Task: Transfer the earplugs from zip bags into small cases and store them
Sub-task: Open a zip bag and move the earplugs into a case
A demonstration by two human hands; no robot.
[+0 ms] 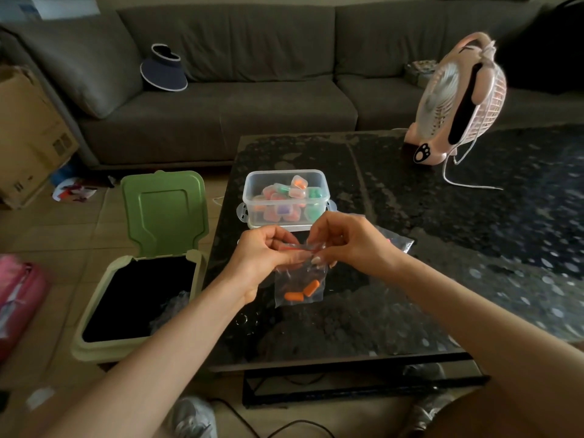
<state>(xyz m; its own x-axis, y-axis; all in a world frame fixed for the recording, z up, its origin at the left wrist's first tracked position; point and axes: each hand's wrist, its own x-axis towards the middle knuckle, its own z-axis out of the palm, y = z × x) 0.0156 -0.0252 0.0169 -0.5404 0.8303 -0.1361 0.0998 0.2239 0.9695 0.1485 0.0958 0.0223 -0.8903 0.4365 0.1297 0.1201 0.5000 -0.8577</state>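
two bare forearms reach in from the bottom edge over the near side of a dark speckled table (442, 263). below them, on the floor, a grey shoe (192, 417) shows beside a black cable.

above the table's near half, the left hand (264, 249) and the right hand (349, 245) meet at the top of a small clear zip bag (298, 281). each hand pinches the bag's red-striped top edge between thumb and curled fingertips, one at either side of the opening. the bag hangs down from that grip, and two orange earplugs (303, 290) lie at its bottom, touching each other. i cannot tell whether the seal is open.

left of the table, on the floor, stands a pale bin (94, 336) with a black liner, its green lid (164, 210) tipped up. a pink bundle (19, 295) lies at the far left edge.

just behind the right hand, a second clear bag (396, 241) lies on the table. just beyond the hands sits a clear plastic tub (252, 197) with no lid on it, holding a heap of small cases (298, 191) with orange, green and purple showing through them.

farther back, at the table's far right, a pink fan (442, 99) stands with its white cord trailing. a cardboard box (28, 131) sits at the far left. a grey sofa (237, 105) runs along the back, with a dark visor hat (164, 71) on its seat.
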